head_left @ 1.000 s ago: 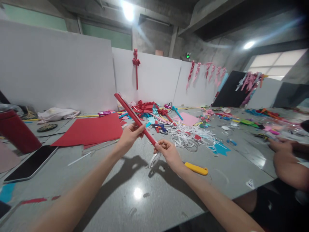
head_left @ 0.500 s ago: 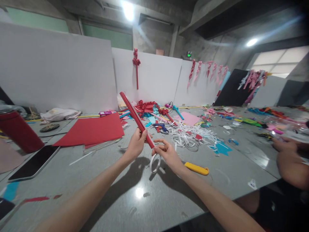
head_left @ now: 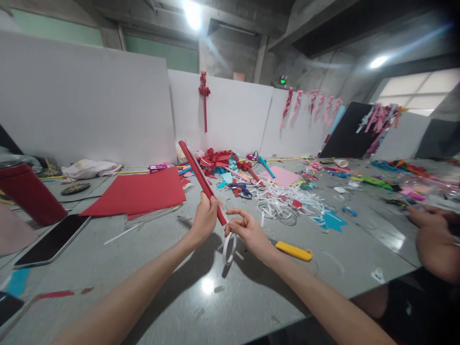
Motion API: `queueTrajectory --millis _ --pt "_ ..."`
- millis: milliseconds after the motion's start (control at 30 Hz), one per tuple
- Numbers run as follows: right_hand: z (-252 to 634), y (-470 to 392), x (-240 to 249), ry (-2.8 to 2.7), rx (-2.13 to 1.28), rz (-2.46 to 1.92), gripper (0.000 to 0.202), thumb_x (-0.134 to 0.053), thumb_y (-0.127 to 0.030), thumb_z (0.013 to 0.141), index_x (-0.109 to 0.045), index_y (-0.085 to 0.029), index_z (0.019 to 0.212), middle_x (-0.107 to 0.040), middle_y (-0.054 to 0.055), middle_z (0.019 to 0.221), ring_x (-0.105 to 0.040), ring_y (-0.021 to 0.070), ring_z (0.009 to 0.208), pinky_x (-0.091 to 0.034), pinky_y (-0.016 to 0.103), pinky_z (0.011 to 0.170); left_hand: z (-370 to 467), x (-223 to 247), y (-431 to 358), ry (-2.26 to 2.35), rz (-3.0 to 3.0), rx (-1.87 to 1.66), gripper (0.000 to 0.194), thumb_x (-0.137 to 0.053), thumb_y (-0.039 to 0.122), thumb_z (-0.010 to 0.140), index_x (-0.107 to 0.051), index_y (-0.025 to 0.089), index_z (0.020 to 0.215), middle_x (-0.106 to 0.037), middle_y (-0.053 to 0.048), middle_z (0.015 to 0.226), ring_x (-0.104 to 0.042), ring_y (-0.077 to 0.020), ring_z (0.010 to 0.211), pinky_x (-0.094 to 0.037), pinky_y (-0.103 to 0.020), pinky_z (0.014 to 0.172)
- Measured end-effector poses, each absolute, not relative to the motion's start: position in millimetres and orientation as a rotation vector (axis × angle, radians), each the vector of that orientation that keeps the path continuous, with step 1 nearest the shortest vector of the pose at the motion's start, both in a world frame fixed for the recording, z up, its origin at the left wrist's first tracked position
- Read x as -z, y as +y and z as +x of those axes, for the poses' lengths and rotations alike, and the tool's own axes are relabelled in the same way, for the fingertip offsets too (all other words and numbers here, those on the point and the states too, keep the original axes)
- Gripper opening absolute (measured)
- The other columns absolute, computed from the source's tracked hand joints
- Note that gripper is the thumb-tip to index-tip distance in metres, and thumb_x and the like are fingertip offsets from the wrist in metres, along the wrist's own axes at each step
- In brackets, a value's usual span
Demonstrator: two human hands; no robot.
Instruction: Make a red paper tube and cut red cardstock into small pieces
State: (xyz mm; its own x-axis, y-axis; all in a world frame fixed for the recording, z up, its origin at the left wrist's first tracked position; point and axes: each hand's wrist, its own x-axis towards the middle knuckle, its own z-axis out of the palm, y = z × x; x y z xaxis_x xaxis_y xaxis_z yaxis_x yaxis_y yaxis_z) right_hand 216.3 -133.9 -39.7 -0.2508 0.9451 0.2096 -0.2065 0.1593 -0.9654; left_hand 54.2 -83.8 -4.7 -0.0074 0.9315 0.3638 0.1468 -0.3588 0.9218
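My left hand (head_left: 206, 215) is closed around the lower half of a long, folded strip of red paper (head_left: 196, 167), which slants up and away to the left. A pale band runs along the strip's upper side. At its lower end, my right hand (head_left: 247, 231) has thumb and forefinger pinched on white tape, with the other fingers loosely curled. The roll of white tape (head_left: 225, 249) hangs just below these fingertips, above the table. Exactly where the tape meets the paper is hidden by the fingers. A yellow utility knife (head_left: 293, 250) lies beside my right wrist.
Red paper sheets (head_left: 143, 191) lie left of my hands, near a phone (head_left: 52, 242) and a red bottle (head_left: 30, 194). White paper scraps (head_left: 283, 203) and a blue glue gun (head_left: 240, 189) lie beyond. Another person's hand (head_left: 429, 223) is at the right.
The red paper strip and both hands have dipped slightly. The tape roll hangs a little lower and has turned more edge-on.
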Motion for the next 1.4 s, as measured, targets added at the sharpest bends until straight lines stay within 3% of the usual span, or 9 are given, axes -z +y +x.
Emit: queueTrajectory --millis 367,633,833,1033,1400 --pt "217.6 -133.4 35.4 -1.102 -1.552 -0.722 0.045 -0.087 -0.034 0.077 -0.065 -0.021 0.114 -0.072 0.0 0.071 -0.065 0.0164 0.068 -0.05 0.031 0.072 51.8 7.5 -78.8 1.112 1.588 -1.44 0.013 -0.047 0.029 0.099 -0.039 0.027 0.089 -0.062 0.001 0.075 -0.058 -0.0186 0.063 -0.043 -0.031 0.063" --pt "224.5 -132.1 34.9 -1.054 -1.637 -0.69 0.042 -0.085 -0.028 0.082 -0.068 -0.02 0.12 -0.066 -0.003 0.071 -0.059 0.013 0.066 -0.052 0.032 0.078 53.3 4.3 -80.5 1.151 1.596 -1.458 0.012 -0.046 0.025 0.099 -0.039 0.027 0.089 -0.056 0.004 0.07 -0.054 -0.0173 0.058 -0.04 -0.03 0.061" --pt "225.9 -130.1 32.6 -0.991 -1.723 -0.655 0.04 -0.085 -0.024 0.078 -0.071 -0.018 0.115 -0.057 -0.006 0.064 -0.05 0.0115 0.058 -0.053 0.035 0.082 52.1 0.4 -82.5 1.186 1.628 -1.459 0.017 -0.049 0.026 0.099 -0.037 0.027 0.087 -0.049 0.007 0.061 -0.05 -0.0159 0.051 -0.037 -0.029 0.054" --pt "231.5 -129.8 26.6 -0.974 -1.715 -0.627 0.039 -0.082 -0.019 0.077 -0.071 -0.018 0.115 -0.049 -0.008 0.061 -0.041 0.01 0.053 -0.052 0.034 0.081 48.1 -0.8 -80.6 0.96 1.58 -1.399 0.013 -0.044 0.035 0.102 -0.036 0.027 0.097 -0.059 0.007 0.069 -0.061 -0.0135 0.051 -0.046 -0.025 0.05" --pt "244.1 -128.9 18.6 -0.998 -1.617 -0.625 0.035 -0.081 -0.028 0.085 -0.073 -0.018 0.117 -0.053 -0.007 0.06 -0.048 0.0103 0.057 -0.053 0.032 0.085 44.6 -3.8 -81.1 0.888 1.636 -1.298 0.028 -0.038 0.053 0.104 -0.036 0.026 0.098 -0.057 0.008 0.066 -0.059 -0.0125 0.048 -0.046 -0.023 0.046"
